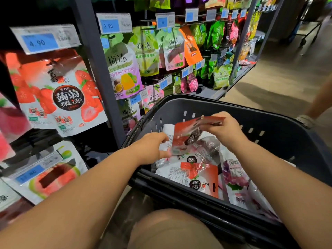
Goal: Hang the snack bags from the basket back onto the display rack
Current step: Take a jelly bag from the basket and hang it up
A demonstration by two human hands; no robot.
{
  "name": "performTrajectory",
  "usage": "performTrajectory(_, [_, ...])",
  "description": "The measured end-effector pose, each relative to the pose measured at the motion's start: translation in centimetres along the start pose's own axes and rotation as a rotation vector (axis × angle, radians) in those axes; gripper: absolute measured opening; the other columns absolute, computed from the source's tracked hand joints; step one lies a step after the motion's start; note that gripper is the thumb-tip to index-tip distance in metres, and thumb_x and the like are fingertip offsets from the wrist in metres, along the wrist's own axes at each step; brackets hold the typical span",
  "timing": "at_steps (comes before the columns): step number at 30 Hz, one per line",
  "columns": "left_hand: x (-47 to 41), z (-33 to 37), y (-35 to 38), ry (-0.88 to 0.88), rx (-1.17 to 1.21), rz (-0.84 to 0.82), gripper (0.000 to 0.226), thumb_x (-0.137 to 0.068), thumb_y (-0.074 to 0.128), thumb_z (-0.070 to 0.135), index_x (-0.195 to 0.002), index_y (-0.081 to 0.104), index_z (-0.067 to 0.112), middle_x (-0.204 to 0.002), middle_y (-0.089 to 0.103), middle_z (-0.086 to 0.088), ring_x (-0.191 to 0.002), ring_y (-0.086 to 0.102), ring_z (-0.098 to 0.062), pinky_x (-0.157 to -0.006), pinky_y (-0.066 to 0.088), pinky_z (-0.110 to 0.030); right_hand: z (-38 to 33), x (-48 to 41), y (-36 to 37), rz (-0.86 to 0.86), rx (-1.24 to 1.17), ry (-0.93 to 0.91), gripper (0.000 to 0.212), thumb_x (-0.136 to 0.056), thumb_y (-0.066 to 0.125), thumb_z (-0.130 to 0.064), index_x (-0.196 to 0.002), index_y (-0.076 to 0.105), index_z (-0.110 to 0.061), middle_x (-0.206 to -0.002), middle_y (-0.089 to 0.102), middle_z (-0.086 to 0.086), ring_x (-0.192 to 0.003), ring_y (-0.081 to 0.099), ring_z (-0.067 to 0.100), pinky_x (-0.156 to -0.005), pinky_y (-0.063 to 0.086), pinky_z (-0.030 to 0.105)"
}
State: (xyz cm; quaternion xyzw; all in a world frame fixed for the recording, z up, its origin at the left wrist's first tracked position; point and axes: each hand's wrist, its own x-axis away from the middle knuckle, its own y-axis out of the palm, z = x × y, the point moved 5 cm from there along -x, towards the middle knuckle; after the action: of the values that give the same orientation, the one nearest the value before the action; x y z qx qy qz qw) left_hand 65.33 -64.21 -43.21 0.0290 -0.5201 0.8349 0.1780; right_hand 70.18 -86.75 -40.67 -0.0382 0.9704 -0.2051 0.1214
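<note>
A dark grey shopping basket (280,123) sits in front of me and holds several snack bags. I hold a red strawberry jelly bag (186,135) just above the pile. My right hand (224,128) pinches its red top edge. My left hand (152,148) grips its lower left side. Another red and white strawberry bag (199,177) lies flat in the basket, and a purple grape bag (235,178) lies to its right. On the display rack at the left hangs a matching strawberry bag (59,94) under a 4.90 price tag (45,39).
A grey rack upright (97,69) separates the strawberry bags from green plum jelly bags (124,69) hanging further right. A watermelon bag (53,177) hangs low on the left. Another person's foot (305,121) stands on the aisle floor beyond the basket. My knee (172,229) is below.
</note>
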Motion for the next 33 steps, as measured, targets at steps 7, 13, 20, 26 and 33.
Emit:
performTrajectory(7, [-0.1, 0.0, -0.2, 0.061, 0.158, -0.013, 0.087, -0.064, 0.083, 0.058, -0.139, 0.046, 0.032, -0.142, 0.052, 0.010, -0.132, 0.048, -0.015, -0.111, 0.040, -0.043, -0.7, 0.6, 2.0, -0.040, -0.439, 0.127, 0.017, -0.092, 0.060, -0.001, -0.101, 0.062, -0.015, -0.092, 0.070, 0.000, -0.083, 0.067, 0.013, -0.071, 0.053, 0.025])
performTrajectory(13, [0.3, 0.3, -0.8, 0.036, 0.358, 0.050, 0.040, -0.067, 0.088, 0.038, -0.098, 0.063, 0.042, -0.091, 0.069, 0.025, -0.092, 0.064, 0.003, -0.086, 0.048, -0.020, -2.2, 1.0, 3.5, -0.055, -0.641, 0.178, 0.009, -0.094, 0.059, -0.010, -0.095, 0.058, -0.019, -0.087, 0.065, 0.000, -0.074, 0.063, 0.013, -0.067, 0.049, 0.031])
performTrajectory(20, [1.0, 0.7, -1.7, 0.062, 0.442, 0.079, 0.010, -0.085, 0.075, 0.034, -0.084, 0.066, 0.039, -0.081, 0.071, 0.021, -0.081, 0.063, 0.006, -0.078, 0.045, -0.020, -2.0, 1.3, 4.0, -0.065, -0.680, 0.256, 0.016, -0.093, 0.062, -0.010, -0.109, 0.059, -0.014, -0.094, 0.067, 0.004, -0.077, 0.066, 0.016, -0.056, 0.054, 0.027])
performTrajectory(26, [1.1, 0.4, -1.6, -0.026, 0.396, 0.117, 0.035, -0.095, 0.056, 0.046, -0.095, 0.074, 0.016, -0.097, 0.075, 0.001, -0.095, 0.068, -0.017, -0.092, 0.047, -0.031, -1.9, 1.4, 4.1, -0.151, -0.641, 0.283, 0.017, -0.095, 0.059, -0.010, -0.111, 0.058, -0.006, -0.084, 0.071, 0.006, -0.071, 0.068, 0.018, -0.061, 0.057, 0.030])
performTrajectory(33, [0.6, -0.3, -1.5, -0.064, 0.315, 0.180, 0.056, -0.098, 0.049, 0.049, -0.098, 0.067, -0.005, -0.105, 0.069, -0.023, -0.098, 0.064, -0.036, -0.084, 0.047, -0.035, 1.1, 1.2, -1.2, -0.227, 0.123, 0.308, 0.017, -0.095, 0.061, -0.038, -0.101, 0.061, -0.022, -0.100, 0.068, -0.006, -0.099, 0.064, 0.015, -0.091, 0.052, 0.038])
